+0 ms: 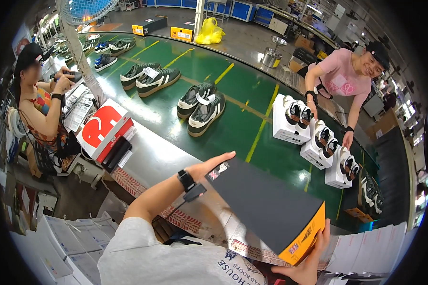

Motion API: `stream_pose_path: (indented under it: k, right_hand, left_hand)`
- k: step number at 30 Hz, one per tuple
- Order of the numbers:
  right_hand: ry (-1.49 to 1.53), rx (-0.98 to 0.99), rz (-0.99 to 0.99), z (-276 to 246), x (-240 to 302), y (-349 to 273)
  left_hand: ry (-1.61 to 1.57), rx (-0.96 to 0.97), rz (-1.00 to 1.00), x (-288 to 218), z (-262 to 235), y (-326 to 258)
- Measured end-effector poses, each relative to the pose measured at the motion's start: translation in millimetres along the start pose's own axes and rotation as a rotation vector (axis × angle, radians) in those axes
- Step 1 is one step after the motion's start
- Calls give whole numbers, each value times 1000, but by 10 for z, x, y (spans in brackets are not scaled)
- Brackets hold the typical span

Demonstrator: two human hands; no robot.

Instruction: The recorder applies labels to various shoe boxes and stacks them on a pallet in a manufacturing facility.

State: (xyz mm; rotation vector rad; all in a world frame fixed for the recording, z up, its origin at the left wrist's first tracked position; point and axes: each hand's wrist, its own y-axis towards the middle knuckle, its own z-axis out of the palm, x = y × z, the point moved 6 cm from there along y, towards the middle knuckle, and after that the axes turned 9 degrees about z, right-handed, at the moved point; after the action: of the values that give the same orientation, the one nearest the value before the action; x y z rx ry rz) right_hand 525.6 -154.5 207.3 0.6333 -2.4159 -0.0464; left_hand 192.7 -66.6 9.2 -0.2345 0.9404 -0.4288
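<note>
Left grip [206, 168] and right grip [313, 260] hold dark box [266, 204] between.

A long, dark grey shoebox [266, 204] was held between the person's two hands, slanting from the left hand [209, 167] at its far end to the right hand [313, 259] at its near end. Its broad, plain face was turned up, with a small flag print and a white mark beside the left hand. The end panel [303, 237] against the right hand was orange-yellow, with dark print and another flag.
</note>
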Motion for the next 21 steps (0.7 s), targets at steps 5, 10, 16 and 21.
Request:
stream_pose_path:
  k: [5,10,16,21]
  right_hand:
    - [-150,-86,-48,146,326,352]
    - [-466,-221,-216,367,494,576]
    - [-550,-152,-268,760,365,885]
    - [-464,-195,-234,629,325,999]
  left_hand:
    - [984,-40,653,-910,-195,372]
    - [1322,-1180,1084,-1687,-1007,202]
    - [1151,-975,583,-1657,-1722,595]
    - [1206,-985,1067,-1931,-1016,286]
